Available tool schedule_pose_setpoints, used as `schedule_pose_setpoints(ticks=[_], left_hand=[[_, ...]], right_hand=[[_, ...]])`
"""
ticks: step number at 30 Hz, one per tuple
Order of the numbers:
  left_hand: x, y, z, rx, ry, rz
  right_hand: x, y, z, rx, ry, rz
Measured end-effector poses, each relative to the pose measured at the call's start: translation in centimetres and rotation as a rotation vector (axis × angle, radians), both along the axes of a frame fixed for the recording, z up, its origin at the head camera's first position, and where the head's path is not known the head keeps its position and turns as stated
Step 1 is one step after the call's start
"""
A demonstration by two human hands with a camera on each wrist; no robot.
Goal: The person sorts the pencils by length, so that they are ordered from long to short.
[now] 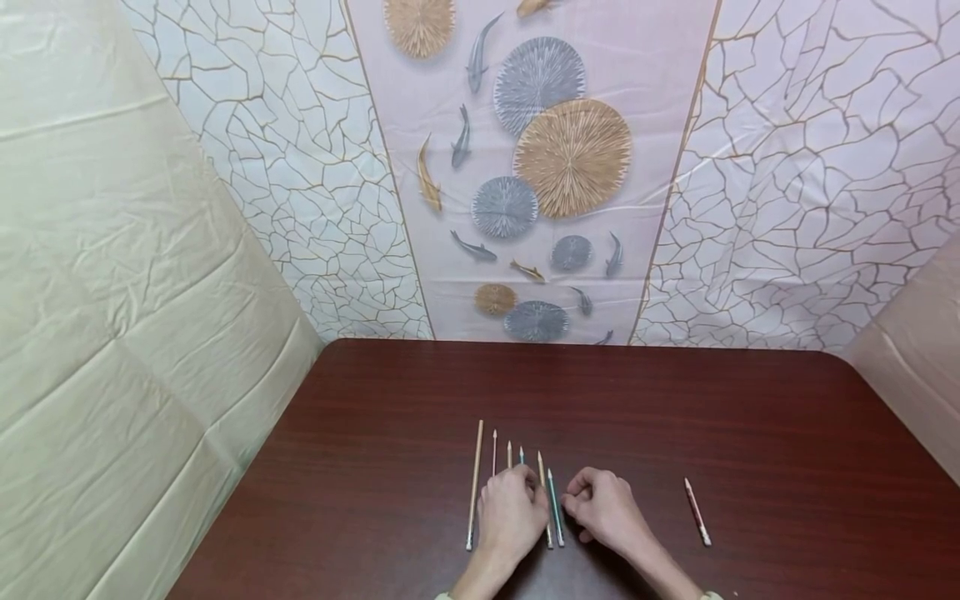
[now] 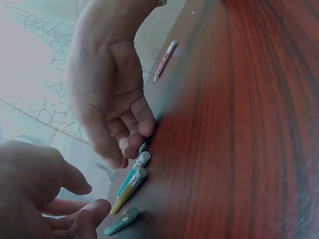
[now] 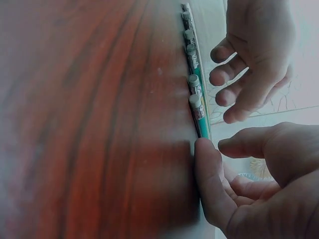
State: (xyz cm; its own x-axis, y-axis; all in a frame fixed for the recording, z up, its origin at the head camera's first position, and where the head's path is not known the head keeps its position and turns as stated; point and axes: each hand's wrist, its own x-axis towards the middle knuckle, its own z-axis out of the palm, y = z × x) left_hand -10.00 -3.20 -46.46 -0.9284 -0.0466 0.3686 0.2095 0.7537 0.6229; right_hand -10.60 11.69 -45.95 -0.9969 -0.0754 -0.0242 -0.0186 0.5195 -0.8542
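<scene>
A row of several pencils lies side by side on the table. From the left come a long tan pencil (image 1: 476,483), a thin pink one (image 1: 494,450), a yellow one (image 1: 509,452) and a teal one (image 1: 522,456), the last three partly hidden under my left hand (image 1: 513,512). Farther right are another yellow pencil (image 1: 541,467) and a short green pencil (image 1: 554,502). My left hand hovers loosely bent, thumb and fingers apart. Beside the green pencil, my right hand (image 3: 254,179) has a fingertip at its eraser end, touching or nearly so; thumb and finger are not closed round it.
A short red pencil (image 1: 697,511) lies apart, to the right of my right hand. The dark reddish-brown wooden table (image 1: 375,467) meets a patterned cloth (image 1: 540,275) at its back edge. Pale cloth (image 1: 150,375) hangs along the left side.
</scene>
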Motion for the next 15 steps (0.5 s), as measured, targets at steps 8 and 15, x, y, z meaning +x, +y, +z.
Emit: schedule_pose_setpoints(ticks=[8, 15], left_hand=[[0.2, -0.5, 0.8, 0.046, 0.053, -0.017], [0.6, -0.9, 1.0, 0.077, 0.023, -0.034]], right_hand=[[0.4, 1.1, 0.8, -0.015, 0.011, -0.030], [0.7, 2.5, 1.5, 0.018, 0.017, -0.088]])
